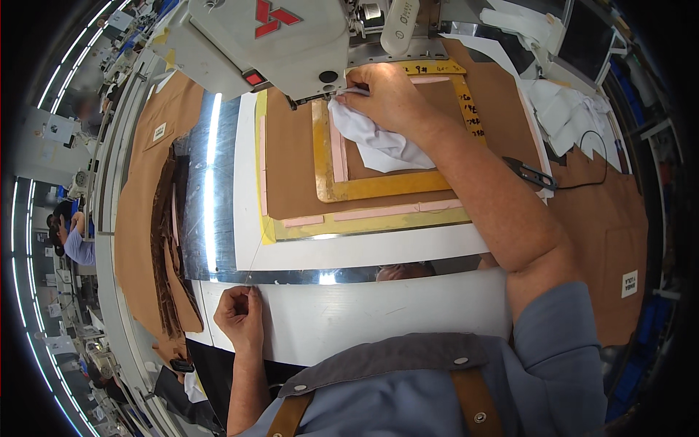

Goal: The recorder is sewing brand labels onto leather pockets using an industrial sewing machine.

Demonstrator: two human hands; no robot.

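My right hand [389, 98] is closed on a crumpled white cloth [382, 142], right beside the needle area of a large grey sewing machine head [277, 44]. The cloth hangs over a yellow rectangular frame [386, 187] that lies on a brown fabric piece [291, 175]. My fingers hide part of the bunched cloth and the needle area. Lower left, near the front edge of the shiny metal plate, my left hand [239, 317] is pinched closed. A fine thread [258, 251] runs up from its fingertips toward the corner of the yellow-edged template.
Brown fabric pieces [142, 240] are stacked along the left, and another brown panel [604, 247] hangs at the right. A black tool [530, 173] lies beside my right forearm. Crumpled white cloth [571, 113] sits at the far right. Another person [79, 244] is at the far left.
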